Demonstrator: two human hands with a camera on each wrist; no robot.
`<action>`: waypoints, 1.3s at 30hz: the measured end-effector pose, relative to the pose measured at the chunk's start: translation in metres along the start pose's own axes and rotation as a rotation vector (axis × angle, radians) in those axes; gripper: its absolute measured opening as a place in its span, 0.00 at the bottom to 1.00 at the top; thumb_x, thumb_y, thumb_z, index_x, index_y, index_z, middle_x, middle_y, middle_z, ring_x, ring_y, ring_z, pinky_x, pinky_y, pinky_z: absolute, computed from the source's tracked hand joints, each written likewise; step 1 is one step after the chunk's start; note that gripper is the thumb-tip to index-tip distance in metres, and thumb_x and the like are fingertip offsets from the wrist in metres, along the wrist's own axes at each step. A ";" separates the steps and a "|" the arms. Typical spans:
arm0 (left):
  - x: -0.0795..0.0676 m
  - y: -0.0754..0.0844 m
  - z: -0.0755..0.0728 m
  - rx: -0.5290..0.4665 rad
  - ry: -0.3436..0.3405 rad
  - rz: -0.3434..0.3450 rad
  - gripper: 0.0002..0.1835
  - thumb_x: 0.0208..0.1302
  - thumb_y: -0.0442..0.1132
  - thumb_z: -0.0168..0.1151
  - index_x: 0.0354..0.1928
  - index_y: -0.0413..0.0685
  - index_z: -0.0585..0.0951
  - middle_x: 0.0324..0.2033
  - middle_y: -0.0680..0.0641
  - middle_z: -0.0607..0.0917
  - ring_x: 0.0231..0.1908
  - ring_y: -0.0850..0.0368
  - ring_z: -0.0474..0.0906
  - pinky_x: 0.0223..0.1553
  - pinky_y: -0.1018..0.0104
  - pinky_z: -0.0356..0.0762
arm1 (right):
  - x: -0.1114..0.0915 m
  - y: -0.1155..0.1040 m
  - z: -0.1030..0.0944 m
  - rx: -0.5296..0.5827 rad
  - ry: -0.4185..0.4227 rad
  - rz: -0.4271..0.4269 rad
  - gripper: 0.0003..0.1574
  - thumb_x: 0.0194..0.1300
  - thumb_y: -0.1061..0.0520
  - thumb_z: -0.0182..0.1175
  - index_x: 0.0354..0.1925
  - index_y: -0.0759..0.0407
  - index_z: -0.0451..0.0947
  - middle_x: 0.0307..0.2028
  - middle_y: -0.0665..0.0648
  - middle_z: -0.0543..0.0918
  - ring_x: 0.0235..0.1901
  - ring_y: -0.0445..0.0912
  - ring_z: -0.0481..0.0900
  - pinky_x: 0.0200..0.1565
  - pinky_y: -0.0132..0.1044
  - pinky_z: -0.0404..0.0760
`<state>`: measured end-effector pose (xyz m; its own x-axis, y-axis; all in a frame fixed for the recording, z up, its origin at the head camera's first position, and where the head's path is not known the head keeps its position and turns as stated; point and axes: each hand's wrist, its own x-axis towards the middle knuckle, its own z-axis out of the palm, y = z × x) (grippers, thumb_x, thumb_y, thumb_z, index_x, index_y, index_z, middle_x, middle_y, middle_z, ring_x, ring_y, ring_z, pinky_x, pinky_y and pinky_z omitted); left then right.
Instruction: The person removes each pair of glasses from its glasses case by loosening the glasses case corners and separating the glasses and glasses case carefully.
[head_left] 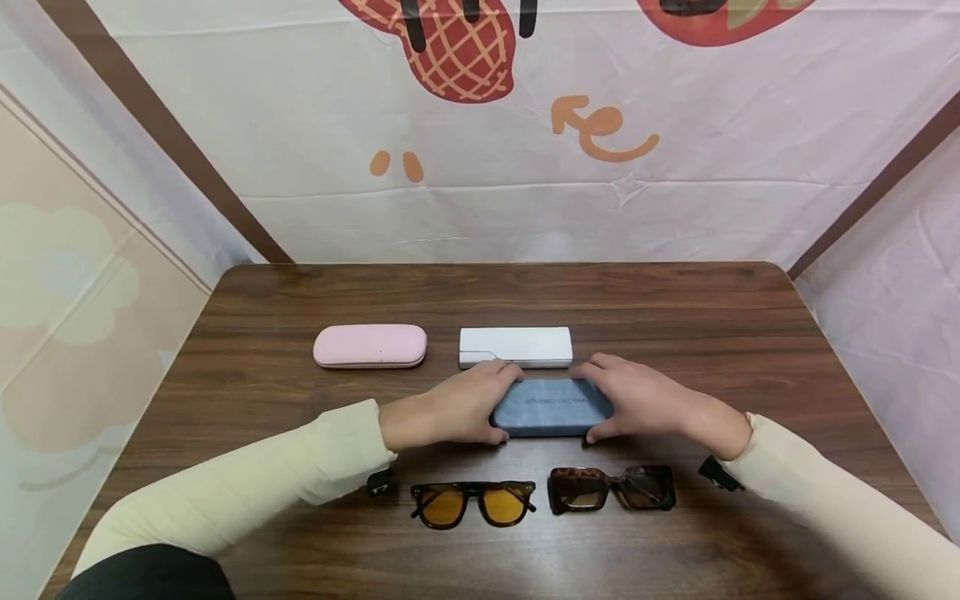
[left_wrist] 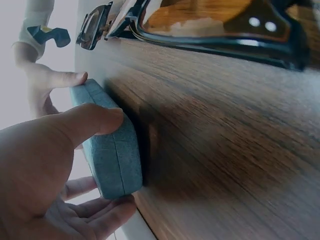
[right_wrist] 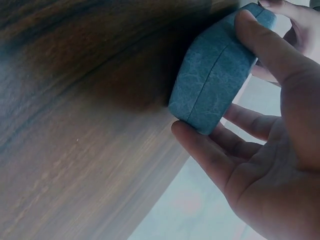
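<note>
A blue glasses case (head_left: 553, 408), its lid closed, is between the two hands at the middle of the table. My left hand (head_left: 468, 404) grips its left end, thumb on the near side and fingers round the far side. The right hand (head_left: 645, 398) holds the opposite end the same way. In the left wrist view the thumb presses the case (left_wrist: 114, 160) near its seam. The right wrist view shows the other end of the case (right_wrist: 212, 75) between thumb and fingers.
Behind the blue case lies a white glasses case (head_left: 516, 343), with a pink glasses case (head_left: 371, 345) to its left. Nearer the person are yellow-lensed glasses (head_left: 474, 503) and tortoiseshell sunglasses (head_left: 612, 489). The wooden table (head_left: 750, 333) meets a printed cloth (head_left: 525, 217) at the back.
</note>
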<state>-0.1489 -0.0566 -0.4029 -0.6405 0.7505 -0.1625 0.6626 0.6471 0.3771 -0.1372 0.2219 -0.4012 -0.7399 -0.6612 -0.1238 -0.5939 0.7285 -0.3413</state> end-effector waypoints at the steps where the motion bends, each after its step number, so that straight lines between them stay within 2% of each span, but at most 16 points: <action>1: 0.000 -0.001 0.000 -0.008 0.002 -0.002 0.41 0.55 0.47 0.79 0.66 0.40 0.70 0.56 0.43 0.77 0.53 0.53 0.74 0.56 0.58 0.76 | 0.001 0.000 0.000 0.000 0.003 0.001 0.52 0.51 0.41 0.80 0.66 0.62 0.73 0.54 0.56 0.77 0.47 0.45 0.77 0.48 0.46 0.79; 12: -0.007 -0.013 0.005 -0.072 0.042 -0.005 0.41 0.53 0.47 0.80 0.65 0.43 0.70 0.53 0.44 0.76 0.49 0.54 0.73 0.54 0.59 0.76 | 0.004 -0.002 0.005 0.003 0.029 -0.012 0.51 0.50 0.40 0.80 0.65 0.62 0.73 0.53 0.56 0.77 0.45 0.44 0.78 0.47 0.45 0.80; 21: -0.011 -0.017 0.015 -0.130 0.095 0.001 0.42 0.52 0.43 0.80 0.65 0.40 0.69 0.59 0.42 0.74 0.59 0.50 0.70 0.62 0.56 0.71 | 0.003 -0.001 0.005 0.049 0.007 0.000 0.52 0.50 0.43 0.81 0.67 0.61 0.72 0.54 0.55 0.76 0.45 0.43 0.77 0.47 0.44 0.80; 27: -0.010 -0.021 0.022 -0.141 0.123 0.029 0.41 0.51 0.44 0.80 0.64 0.37 0.69 0.58 0.42 0.74 0.60 0.48 0.69 0.63 0.55 0.70 | 0.001 0.004 0.005 0.075 0.013 -0.021 0.53 0.49 0.45 0.82 0.67 0.61 0.71 0.57 0.55 0.77 0.50 0.44 0.77 0.51 0.45 0.79; 31: -0.010 -0.022 0.023 -0.151 0.125 0.044 0.41 0.52 0.43 0.79 0.64 0.36 0.69 0.59 0.41 0.74 0.60 0.49 0.70 0.63 0.55 0.71 | 0.000 0.006 0.006 0.077 0.025 -0.039 0.52 0.50 0.45 0.82 0.66 0.63 0.71 0.57 0.55 0.77 0.51 0.44 0.77 0.52 0.46 0.79; 39: -0.012 -0.024 0.024 -0.186 0.114 0.025 0.42 0.53 0.47 0.80 0.65 0.37 0.70 0.60 0.41 0.75 0.59 0.51 0.72 0.62 0.55 0.72 | -0.001 0.007 0.008 0.078 0.036 -0.039 0.50 0.50 0.45 0.81 0.64 0.63 0.72 0.55 0.55 0.77 0.49 0.43 0.77 0.51 0.45 0.79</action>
<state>-0.1481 -0.0783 -0.4317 -0.6719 0.7389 -0.0507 0.6023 0.5850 0.5432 -0.1386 0.2262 -0.4109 -0.7284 -0.6810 -0.0754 -0.5973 0.6850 -0.4172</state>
